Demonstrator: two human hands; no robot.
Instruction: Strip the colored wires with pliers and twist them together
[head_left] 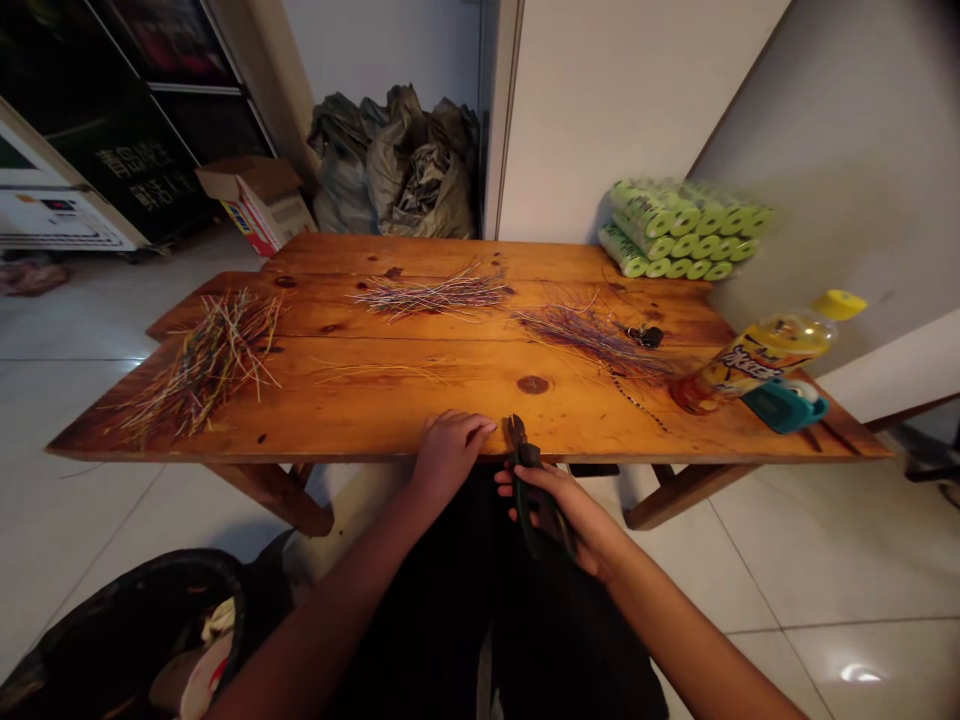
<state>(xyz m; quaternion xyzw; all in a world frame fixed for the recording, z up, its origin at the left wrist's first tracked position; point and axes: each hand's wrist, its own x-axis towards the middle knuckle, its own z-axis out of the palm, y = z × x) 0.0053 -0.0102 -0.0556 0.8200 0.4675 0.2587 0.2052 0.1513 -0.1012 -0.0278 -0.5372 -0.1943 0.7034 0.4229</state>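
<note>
My left hand [448, 450] rests on the near edge of the wooden table [390, 395], fingers curled loosely with the fingertips on the wood; nothing shows in it. Just right of it, my right hand [559, 505] is wrapped round the green handles of a pair of cutting pliers [525, 465], whose dark jaws lie over the table edge. Three heaps of thin coloured wires lie on the table: one at the left [206, 360], one at the back middle [431, 293], one purple heap at the right [592, 335].
A plastic bottle with a yellow cap [757, 358] lies on the table's right end beside a teal object [784, 403]. Green rolls [679, 228] are stacked at the back right corner. A dark bin [127, 630] stands on the floor at my left.
</note>
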